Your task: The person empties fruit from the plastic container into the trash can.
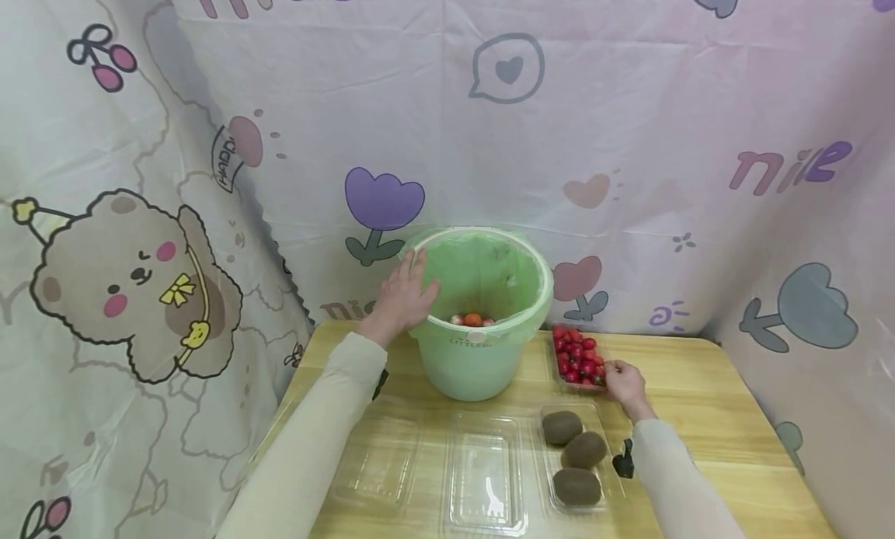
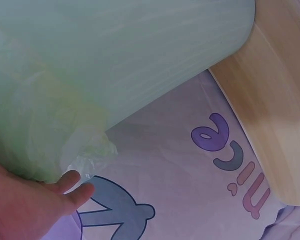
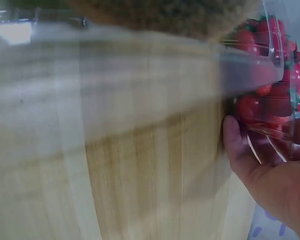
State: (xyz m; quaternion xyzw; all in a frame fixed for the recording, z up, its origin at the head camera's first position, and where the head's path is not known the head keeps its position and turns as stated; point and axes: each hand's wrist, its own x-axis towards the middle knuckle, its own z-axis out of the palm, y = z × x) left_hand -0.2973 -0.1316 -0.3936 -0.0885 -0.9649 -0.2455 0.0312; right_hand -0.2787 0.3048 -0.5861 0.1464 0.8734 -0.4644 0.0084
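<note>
Grips the box [image 1: 575, 387] of tomatoes [image 1: 576, 352] by its lower right corner with the right hand [image 1: 625, 385], right of centre in the head view, with tomatoes just left of the fingertips. Rests the left hand [image 1: 400, 298], with fingers extended, on the bucket's [image 1: 468, 374] left rim, mid-frame.

Bucket [image 1: 470, 372]: round, pale green, upright, the left hand [image 1: 402, 300] touching its rim.
Bag [image 1: 482, 271]: thin, green, lining the bucket and folded over its rim.
Tomatoes [image 1: 576, 356]: small, glossy red, some with green stems, heaped in the box.
Box [image 1: 580, 388]: clear plastic, just beside the bucket on the right, its near right corner gripped by the right hand [image 1: 625, 381].
</note>
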